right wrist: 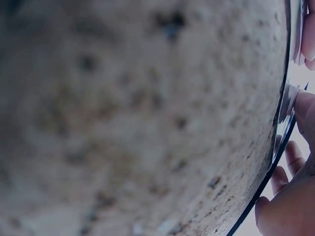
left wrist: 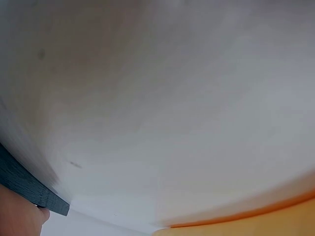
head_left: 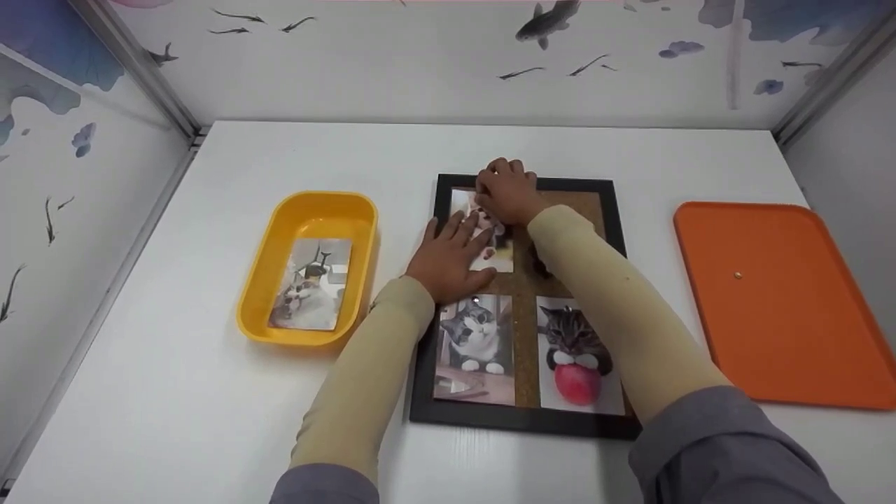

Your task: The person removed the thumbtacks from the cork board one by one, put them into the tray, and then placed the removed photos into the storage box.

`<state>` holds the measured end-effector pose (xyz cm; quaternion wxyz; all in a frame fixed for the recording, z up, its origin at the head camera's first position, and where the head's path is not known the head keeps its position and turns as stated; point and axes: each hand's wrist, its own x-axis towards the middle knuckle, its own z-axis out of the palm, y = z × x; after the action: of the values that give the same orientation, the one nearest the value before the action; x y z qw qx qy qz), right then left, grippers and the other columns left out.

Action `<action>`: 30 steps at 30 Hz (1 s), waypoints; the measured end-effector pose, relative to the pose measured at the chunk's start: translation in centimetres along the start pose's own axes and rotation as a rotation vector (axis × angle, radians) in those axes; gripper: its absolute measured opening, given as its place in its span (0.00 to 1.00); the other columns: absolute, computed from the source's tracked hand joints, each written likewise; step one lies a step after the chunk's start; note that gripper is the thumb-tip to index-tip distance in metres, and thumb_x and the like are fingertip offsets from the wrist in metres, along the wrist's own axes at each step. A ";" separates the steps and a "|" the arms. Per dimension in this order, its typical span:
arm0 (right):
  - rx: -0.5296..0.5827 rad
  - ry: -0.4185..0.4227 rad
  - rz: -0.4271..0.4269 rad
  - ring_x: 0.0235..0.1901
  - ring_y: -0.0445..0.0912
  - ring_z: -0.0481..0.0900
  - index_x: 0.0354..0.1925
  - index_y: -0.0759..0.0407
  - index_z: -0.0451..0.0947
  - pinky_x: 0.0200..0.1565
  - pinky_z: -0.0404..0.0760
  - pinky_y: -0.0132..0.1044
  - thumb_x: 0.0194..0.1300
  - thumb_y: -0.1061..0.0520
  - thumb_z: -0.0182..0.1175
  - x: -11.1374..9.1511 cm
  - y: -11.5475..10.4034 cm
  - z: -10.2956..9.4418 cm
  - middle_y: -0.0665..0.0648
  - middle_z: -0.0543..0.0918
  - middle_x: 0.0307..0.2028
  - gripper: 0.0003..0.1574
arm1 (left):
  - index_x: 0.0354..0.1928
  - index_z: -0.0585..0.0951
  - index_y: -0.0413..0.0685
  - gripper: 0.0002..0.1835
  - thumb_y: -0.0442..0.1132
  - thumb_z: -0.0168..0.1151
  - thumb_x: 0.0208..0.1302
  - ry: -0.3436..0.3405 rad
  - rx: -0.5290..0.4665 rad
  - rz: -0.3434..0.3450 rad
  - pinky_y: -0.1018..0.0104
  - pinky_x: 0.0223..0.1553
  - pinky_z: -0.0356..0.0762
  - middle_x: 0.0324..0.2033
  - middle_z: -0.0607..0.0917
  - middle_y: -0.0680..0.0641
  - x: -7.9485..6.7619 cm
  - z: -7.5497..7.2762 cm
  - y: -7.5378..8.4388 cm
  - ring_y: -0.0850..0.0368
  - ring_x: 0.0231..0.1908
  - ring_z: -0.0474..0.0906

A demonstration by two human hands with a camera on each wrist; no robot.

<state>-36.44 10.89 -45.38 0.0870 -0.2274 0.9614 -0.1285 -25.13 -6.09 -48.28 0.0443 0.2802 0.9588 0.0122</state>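
A black-framed cork board lies on the table with cat photos on it. My left hand rests spread out on the upper-left photo, its fingers over the picture. At that photo's top edge my right hand bends its fingers downward; what lies under the fingertips is hidden, and I cannot tell whether they pinch anything. Below, a grey-and-white cat photo and a tabby photo with a red ball each show a small pin at the top. The right wrist view shows blurred cork and my fingers at the right edge.
Left of the board stands a yellow tray with another cat photo in it. An orange tray to the right carries one small gold pin. Patterned panels enclose the white table at the back and sides.
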 end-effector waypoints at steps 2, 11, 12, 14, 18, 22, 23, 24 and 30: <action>-0.006 -0.001 -0.005 0.68 0.62 0.52 0.48 0.54 0.71 0.62 0.57 0.63 0.78 0.45 0.47 0.0 0.1 0.1 0.62 0.60 0.67 0.15 | 0.80 0.48 0.62 0.41 0.71 0.26 0.71 -0.001 0.008 0.000 0.39 0.72 0.36 0.79 0.43 0.48 0.0 0.1 0.0 0.48 0.77 0.34; -0.020 -0.001 -0.008 0.68 0.62 0.53 0.49 0.55 0.71 0.62 0.57 0.63 0.78 0.45 0.46 0.1 0.0 0.2 0.63 0.60 0.67 0.16 | 0.80 0.48 0.61 0.41 0.72 0.27 0.71 0.002 0.010 0.000 0.39 0.72 0.37 0.79 0.43 0.47 0.0 0.1 0.0 0.48 0.77 0.35; -0.019 0.002 -0.008 0.68 0.62 0.53 0.48 0.55 0.71 0.62 0.57 0.63 0.78 0.45 0.46 0.0 0.0 0.2 0.63 0.60 0.67 0.16 | 0.80 0.49 0.61 0.41 0.72 0.27 0.71 0.004 0.009 0.001 0.39 0.72 0.37 0.79 0.43 0.47 0.0 0.1 0.0 0.47 0.77 0.35; -0.016 0.009 -0.007 0.68 0.62 0.53 0.48 0.55 0.71 0.62 0.57 0.63 0.78 0.46 0.46 0.0 0.1 0.2 0.63 0.60 0.67 0.15 | 0.80 0.48 0.61 0.42 0.72 0.27 0.71 0.005 0.006 0.003 0.39 0.72 0.37 0.79 0.43 0.47 0.0 0.1 0.0 0.48 0.77 0.35; -0.019 0.018 -0.006 0.67 0.62 0.53 0.47 0.55 0.71 0.62 0.57 0.63 0.78 0.46 0.46 0.0 0.1 0.3 0.62 0.61 0.66 0.15 | 0.80 0.48 0.61 0.42 0.72 0.25 0.70 0.011 0.004 0.004 0.39 0.72 0.37 0.79 0.43 0.48 0.0 0.2 0.0 0.48 0.77 0.35; -0.018 0.018 -0.001 0.67 0.61 0.53 0.46 0.54 0.71 0.62 0.57 0.63 0.78 0.46 0.46 0.0 0.2 0.3 0.62 0.61 0.66 0.14 | 0.80 0.48 0.62 0.41 0.72 0.25 0.70 0.011 -0.004 0.006 0.39 0.72 0.36 0.79 0.43 0.48 0.1 0.2 0.0 0.48 0.77 0.35; -0.014 0.019 -0.003 0.67 0.62 0.53 0.46 0.54 0.71 0.62 0.57 0.63 0.78 0.46 0.47 0.0 0.1 0.3 0.62 0.61 0.66 0.14 | 0.80 0.48 0.62 0.41 0.72 0.25 0.70 0.009 -0.005 0.004 0.39 0.72 0.36 0.79 0.43 0.48 0.1 0.2 -0.1 0.48 0.77 0.35; -0.012 0.019 -0.006 0.67 0.62 0.53 0.46 0.55 0.71 0.61 0.57 0.63 0.78 0.46 0.47 0.0 0.1 0.3 0.62 0.61 0.66 0.14 | 0.80 0.48 0.62 0.41 0.72 0.25 0.70 0.009 -0.005 0.003 0.39 0.72 0.36 0.79 0.43 0.48 0.1 0.2 -0.1 0.48 0.77 0.35; -0.008 0.010 -0.016 0.67 0.62 0.53 0.46 0.55 0.71 0.61 0.57 0.63 0.78 0.46 0.47 -0.2 0.0 0.1 0.62 0.60 0.66 0.15 | 0.80 0.47 0.62 0.41 0.72 0.25 0.71 0.008 -0.010 -0.002 0.40 0.72 0.36 0.79 0.43 0.48 0.0 0.1 0.0 0.49 0.77 0.35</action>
<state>-36.24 10.92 -45.46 0.0804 -0.2348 0.9604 -0.1266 -25.16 -6.11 -48.35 0.0418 0.2789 0.9592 0.0179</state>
